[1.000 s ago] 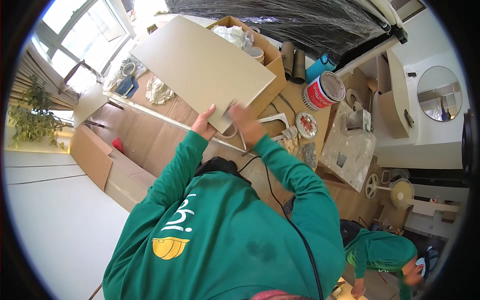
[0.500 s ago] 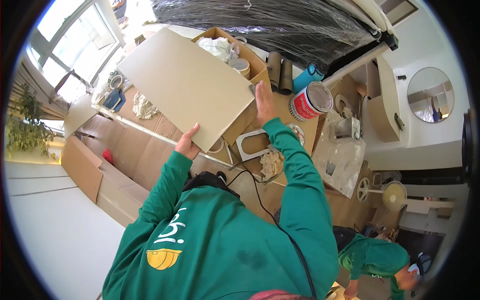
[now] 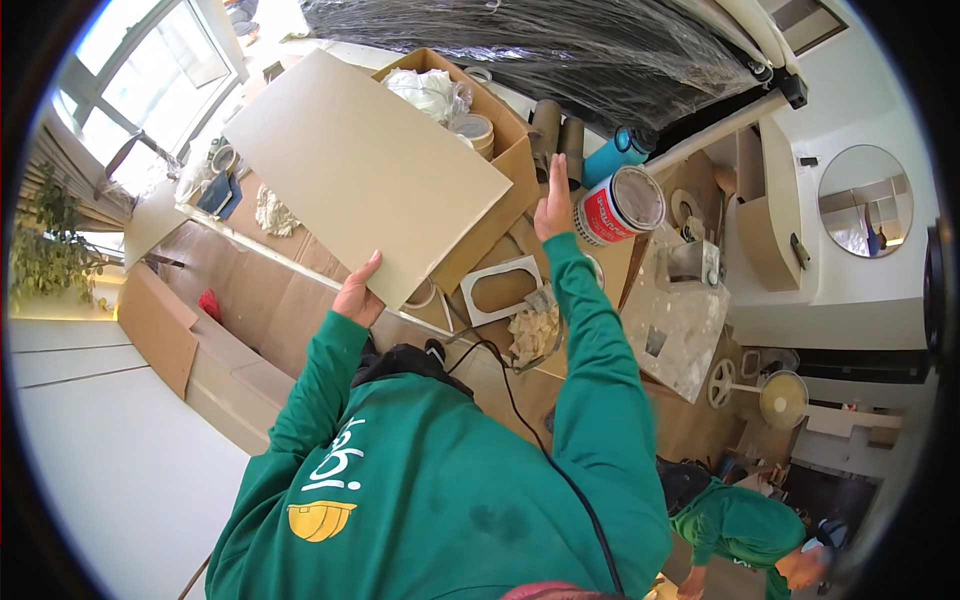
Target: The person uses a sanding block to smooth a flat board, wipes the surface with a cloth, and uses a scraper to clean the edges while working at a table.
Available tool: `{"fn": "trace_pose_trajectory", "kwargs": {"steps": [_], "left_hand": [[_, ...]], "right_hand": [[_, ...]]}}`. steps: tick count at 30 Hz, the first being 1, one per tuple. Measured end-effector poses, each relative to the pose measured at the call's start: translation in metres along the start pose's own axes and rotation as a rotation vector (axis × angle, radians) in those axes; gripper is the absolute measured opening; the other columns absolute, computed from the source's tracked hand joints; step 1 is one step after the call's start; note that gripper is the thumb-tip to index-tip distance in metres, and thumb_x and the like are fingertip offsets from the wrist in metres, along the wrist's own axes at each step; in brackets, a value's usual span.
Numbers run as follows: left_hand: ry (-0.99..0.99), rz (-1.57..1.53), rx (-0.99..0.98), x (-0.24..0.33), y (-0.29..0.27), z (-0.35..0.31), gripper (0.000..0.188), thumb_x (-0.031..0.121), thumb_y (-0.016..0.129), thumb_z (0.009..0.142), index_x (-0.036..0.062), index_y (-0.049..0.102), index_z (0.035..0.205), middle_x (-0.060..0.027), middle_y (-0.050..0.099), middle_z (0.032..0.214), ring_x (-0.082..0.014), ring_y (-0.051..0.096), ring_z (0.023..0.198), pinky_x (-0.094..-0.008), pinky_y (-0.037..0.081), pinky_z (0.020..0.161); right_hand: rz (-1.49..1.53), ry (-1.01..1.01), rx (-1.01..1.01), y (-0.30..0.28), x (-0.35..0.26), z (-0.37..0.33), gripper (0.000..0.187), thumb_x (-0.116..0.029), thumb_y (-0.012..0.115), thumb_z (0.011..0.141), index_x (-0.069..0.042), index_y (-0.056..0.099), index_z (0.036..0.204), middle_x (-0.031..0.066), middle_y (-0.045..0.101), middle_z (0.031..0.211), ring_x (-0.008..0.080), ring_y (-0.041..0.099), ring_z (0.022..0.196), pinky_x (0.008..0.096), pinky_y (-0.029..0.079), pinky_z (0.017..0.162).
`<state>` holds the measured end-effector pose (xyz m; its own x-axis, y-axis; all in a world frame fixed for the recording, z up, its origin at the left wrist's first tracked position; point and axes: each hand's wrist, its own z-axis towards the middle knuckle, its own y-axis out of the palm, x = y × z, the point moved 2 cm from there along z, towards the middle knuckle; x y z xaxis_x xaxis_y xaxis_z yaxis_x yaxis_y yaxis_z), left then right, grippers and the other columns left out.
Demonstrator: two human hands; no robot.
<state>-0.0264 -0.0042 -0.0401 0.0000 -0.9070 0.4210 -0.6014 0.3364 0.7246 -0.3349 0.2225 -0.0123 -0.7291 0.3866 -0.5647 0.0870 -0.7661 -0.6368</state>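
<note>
One beige panel (image 3: 370, 180) partly hides a cluttered table (image 3: 250, 222) — window (image 3: 150, 80) left.

White on Green, White on Red

White lettering (image 3: 338, 458) runs beside a yellow hard-hat emblem (image 3: 320, 521) on a green sweatshirt (image 3: 480, 450) worn in the foreground, seen from above. Farther off, a red label (image 3: 598, 217) with bold white characters (tilted, and partly too small to make out) stands on the curved side of a round bucket (image 3: 622, 206).

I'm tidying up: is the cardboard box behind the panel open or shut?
Open: a white bundle and stacked rolls show inside the cardboard box.
</note>
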Motion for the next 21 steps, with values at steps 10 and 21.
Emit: {"fn": "trace_pose_trajectory", "kwargs": {"steps": [10,21], "left_hand": [[0.897,0.606,0.544,0.031,-0.02,-0.027,0.044,0.014,0.066,0.096,0.0006,0.048,0.134,-0.0159,0.05,0.138,-0.0226,0.05,0.127,-0.039,0.044,0.104],[1.121,1.477,-0.524,0.092,0.145,0.111,0.015,0.01,0.067,0.09,0.0066,0.067,0.105,-0.0125,0.068,0.106,-0.0332,0.063,0.104,-0.0405,0.049,0.095]], "right_hand": [[1.461,0.837,0.345,0.0,-0.034,-0.092,0.055,-0.008,0.054,0.086,-0.002,0.048,0.14,0.0136,0.056,0.133,0.0283,0.056,0.121,0.0543,0.054,0.094],[1.46,0.999,0.376,-0.013,-0.097,-0.132,0.049,-0.006,0.049,0.087,0.004,0.048,0.135,0.0162,0.055,0.135,0.0342,0.054,0.125,0.0596,0.046,0.105]]}}
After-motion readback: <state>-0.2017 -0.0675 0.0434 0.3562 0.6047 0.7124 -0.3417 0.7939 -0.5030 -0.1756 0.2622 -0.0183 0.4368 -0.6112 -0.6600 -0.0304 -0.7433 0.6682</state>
